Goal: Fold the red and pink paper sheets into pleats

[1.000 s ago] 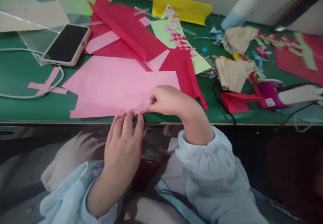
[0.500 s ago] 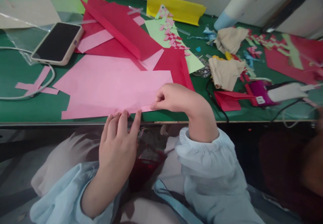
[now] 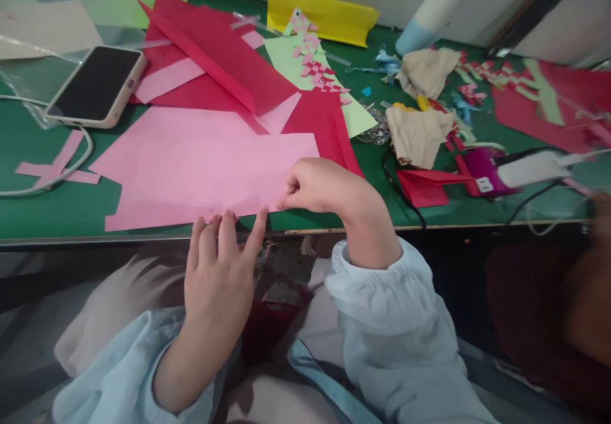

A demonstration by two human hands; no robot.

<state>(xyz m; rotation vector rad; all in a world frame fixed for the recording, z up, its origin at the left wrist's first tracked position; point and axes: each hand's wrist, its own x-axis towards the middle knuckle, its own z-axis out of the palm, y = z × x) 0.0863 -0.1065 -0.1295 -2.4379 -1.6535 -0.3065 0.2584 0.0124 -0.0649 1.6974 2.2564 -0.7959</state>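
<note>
A large sheet of pink paper lies flat on the green tabletop, its near edge close to the table's front edge. My left hand has its fingers spread, with the fingertips resting along that near edge. At the sheet's near right part, my right hand is closed, fingers curled and thumb and fingertips pinched at the edge of the paper. The spot under the right fingertips is hidden. Beneath and behind the sheet are red paper sheets.
A phone and white cable lie left, near crossed pink strips. Behind stand a folded yellow card and a white-blue bottle. To the right are beige cloth pieces, woven paper strips and a purple object.
The view has shifted slightly, so the table items sit farther left. The gap between my hands has narrowed a little, and the light strip seen between them at the paper's edge hardly shows now.
</note>
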